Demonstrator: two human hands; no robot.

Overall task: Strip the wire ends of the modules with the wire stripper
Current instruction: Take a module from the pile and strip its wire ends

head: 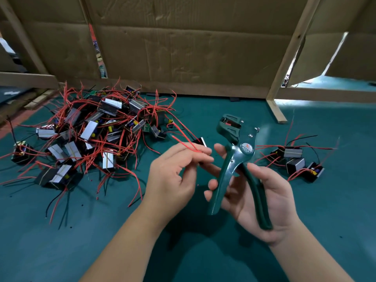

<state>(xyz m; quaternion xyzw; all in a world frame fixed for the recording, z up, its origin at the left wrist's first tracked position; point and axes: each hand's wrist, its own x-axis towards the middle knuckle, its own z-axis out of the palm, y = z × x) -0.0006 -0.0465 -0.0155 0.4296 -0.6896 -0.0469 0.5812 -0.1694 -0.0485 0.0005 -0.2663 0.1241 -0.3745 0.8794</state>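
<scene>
Wire stripper (238, 157), one, gripped in right hand (264, 200); left hand (173, 176) fingers (193, 152) pinch red wires (184, 142) of one module (200, 142).

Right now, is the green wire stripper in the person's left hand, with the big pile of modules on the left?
Not quite. The head view shows the green wire stripper in the right hand; the left hand pinches red wires. The big pile of modules is indeed on the left.
</scene>
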